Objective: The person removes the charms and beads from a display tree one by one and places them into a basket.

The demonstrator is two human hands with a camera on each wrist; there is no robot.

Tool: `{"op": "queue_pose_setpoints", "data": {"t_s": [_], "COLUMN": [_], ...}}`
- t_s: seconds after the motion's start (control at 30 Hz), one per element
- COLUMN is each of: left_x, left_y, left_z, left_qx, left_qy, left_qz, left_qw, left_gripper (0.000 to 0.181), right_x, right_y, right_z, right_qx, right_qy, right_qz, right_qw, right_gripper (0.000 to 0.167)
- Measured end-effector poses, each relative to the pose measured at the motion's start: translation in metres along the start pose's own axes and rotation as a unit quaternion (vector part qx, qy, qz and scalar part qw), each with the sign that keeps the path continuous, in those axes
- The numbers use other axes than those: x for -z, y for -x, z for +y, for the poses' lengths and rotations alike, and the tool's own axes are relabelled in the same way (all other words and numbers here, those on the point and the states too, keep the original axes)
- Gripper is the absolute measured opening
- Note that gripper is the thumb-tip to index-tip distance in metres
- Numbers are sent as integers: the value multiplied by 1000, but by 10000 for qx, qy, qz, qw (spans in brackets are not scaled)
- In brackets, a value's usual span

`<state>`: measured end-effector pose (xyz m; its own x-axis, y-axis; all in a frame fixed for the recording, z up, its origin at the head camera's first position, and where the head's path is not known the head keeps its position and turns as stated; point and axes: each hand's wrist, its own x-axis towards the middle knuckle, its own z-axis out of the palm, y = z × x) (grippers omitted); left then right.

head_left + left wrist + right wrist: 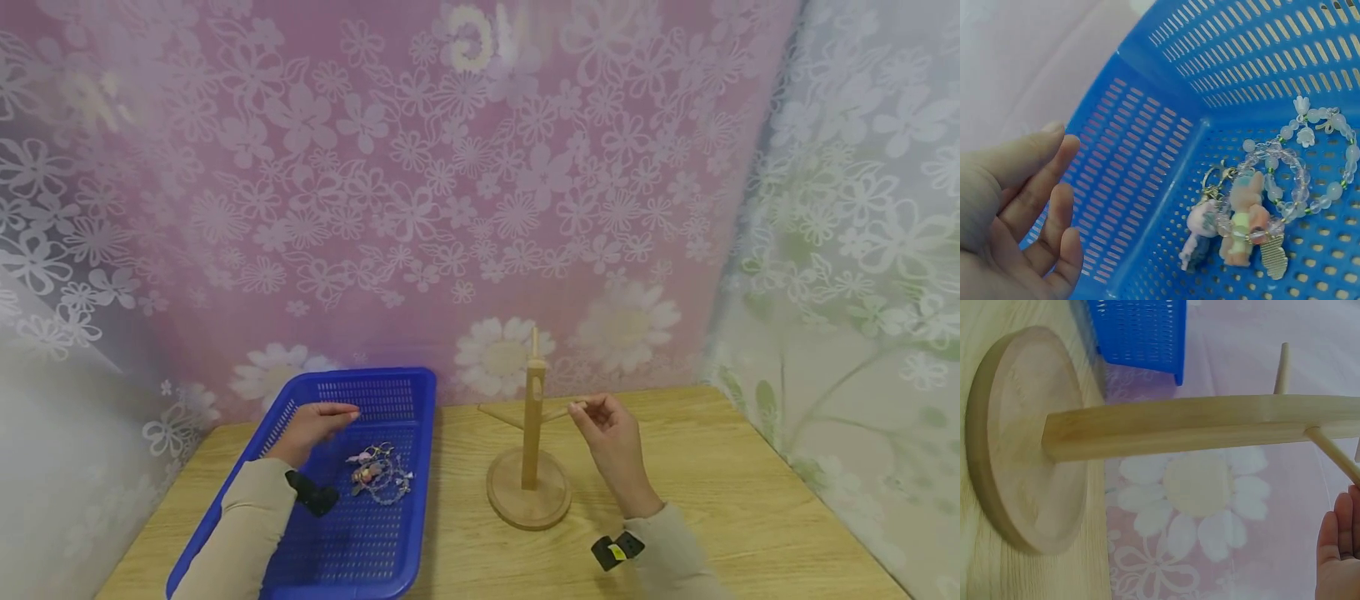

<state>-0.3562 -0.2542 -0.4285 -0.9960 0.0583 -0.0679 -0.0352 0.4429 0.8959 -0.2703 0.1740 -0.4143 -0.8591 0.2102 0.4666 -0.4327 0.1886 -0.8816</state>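
A wooden stand [533, 433] with a round base [1035, 444] and slanting pegs stands upright on the table. At the tip of its right peg [1333, 454], my right hand [615, 446] pinches the end between thumb and fingers. My left hand [311, 433] hovers over a blue plastic basket [426, 467], thumb against index finger, the other fingers loosely bent, with nothing visible between them. Inside the basket lie beaded bracelets [1300, 181], a keychain with small figures [1244, 219] and a metal ring clasp [1213, 187]. The right fingertips are partly cut off in the right wrist view.
The wood-grain table [465, 550] carries the basket on the left and the stand to its right. A pink flowered backdrop [450, 208] rises behind the table's far edge, with a pale flowered sheet [862, 292] along the right.
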Motion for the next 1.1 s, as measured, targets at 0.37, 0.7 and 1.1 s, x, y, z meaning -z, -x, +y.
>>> {"op": "queue_pose_setpoints", "data": {"t_s": [0.37, 0.7, 1.1], "left_x": [9, 16, 36], "left_y": [6, 16, 18], "left_z": [18, 35, 52], "left_qx": [-302, -788, -1885], "left_qy": [-58, -374, -2156], "left_qz": [-271, -285, 545], "left_qw": [9992, 9958, 9565], "left_gripper": [45, 41, 26], "right_x": [9, 22, 55], "right_y": [-8, -21, -38], "right_z": [-1, -2, 7], "right_qx": [329, 859, 1870], "right_qy": [583, 1274, 2792], "right_qz": [-503, -1342, -1876], "right_qw": [9965, 9790, 9230], "right_gripper": [16, 10, 24]}}
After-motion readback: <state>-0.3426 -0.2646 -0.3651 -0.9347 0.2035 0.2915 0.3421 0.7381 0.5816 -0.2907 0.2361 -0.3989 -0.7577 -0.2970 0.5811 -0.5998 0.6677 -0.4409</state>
